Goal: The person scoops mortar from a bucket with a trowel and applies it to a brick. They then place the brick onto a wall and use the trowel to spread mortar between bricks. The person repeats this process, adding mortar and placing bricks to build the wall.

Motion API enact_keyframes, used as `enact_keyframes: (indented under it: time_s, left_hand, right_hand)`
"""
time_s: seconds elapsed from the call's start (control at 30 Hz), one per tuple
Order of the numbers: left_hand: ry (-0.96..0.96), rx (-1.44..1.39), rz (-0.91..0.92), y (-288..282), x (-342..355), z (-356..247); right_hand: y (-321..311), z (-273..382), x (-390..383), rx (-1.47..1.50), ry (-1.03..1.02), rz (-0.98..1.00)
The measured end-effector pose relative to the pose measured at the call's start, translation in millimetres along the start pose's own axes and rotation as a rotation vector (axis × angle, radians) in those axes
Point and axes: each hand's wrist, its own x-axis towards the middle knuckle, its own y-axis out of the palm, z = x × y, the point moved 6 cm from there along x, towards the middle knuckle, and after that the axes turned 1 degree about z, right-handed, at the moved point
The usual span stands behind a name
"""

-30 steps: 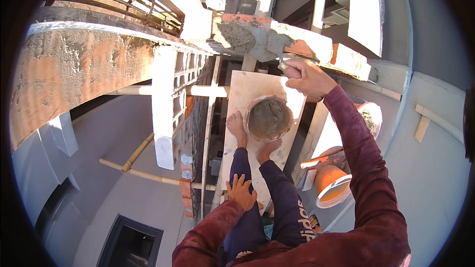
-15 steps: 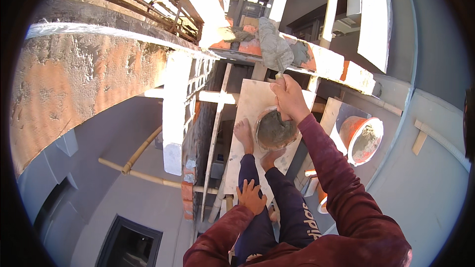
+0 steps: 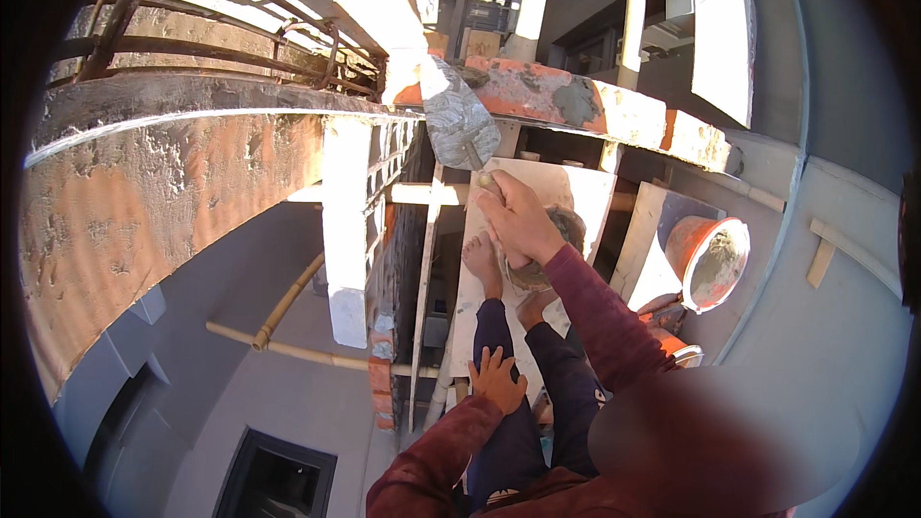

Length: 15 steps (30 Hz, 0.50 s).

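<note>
My right hand (image 3: 518, 216) grips the handle of a trowel (image 3: 457, 115), its broad blade coated in grey mortar and lying over the left part of a low brick course (image 3: 532, 91), where grey patches of mortar show. Beneath that hand, a bucket of mortar (image 3: 566, 235) sits on a pale board (image 3: 590, 182), partly hidden by the hand and sleeve. My bare feet stand on the same board. My left hand (image 3: 497, 384) rests on my left leg, its fingers spread and holding nothing.
A rough concrete beam (image 3: 163, 192) with rusty rebar (image 3: 221, 34) spans the upper left, beside a white post (image 3: 347, 230). Bamboo poles (image 3: 288, 297) cross an open drop at left. Orange buckets (image 3: 702, 254) stand at right beside a grey wall (image 3: 844, 221).
My right hand and trowel have swung from the right part of the brick course toward its left end, the blade turning as it went. My left hand stays on my leg; the view has shifted slightly.
</note>
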Motion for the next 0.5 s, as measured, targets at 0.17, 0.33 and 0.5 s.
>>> enact_keyframes:
  time_s: [0.17, 0.33, 0.5]
  left_hand:
    - [0.003, 0.009, -0.011, 2, 1, 2]
    - [0.023, 0.008, -0.033, 2, 0, 1]
    - [0.001, -0.008, -0.015, -1, 0, 1]
  right_hand:
    - [37, -27, 49, 0.782, 0.177, 0.236]
    - [39, -45, 37, 1.053, 0.251, 0.208]
    - [40, -38, 11, 1.050, 0.196, 0.352]
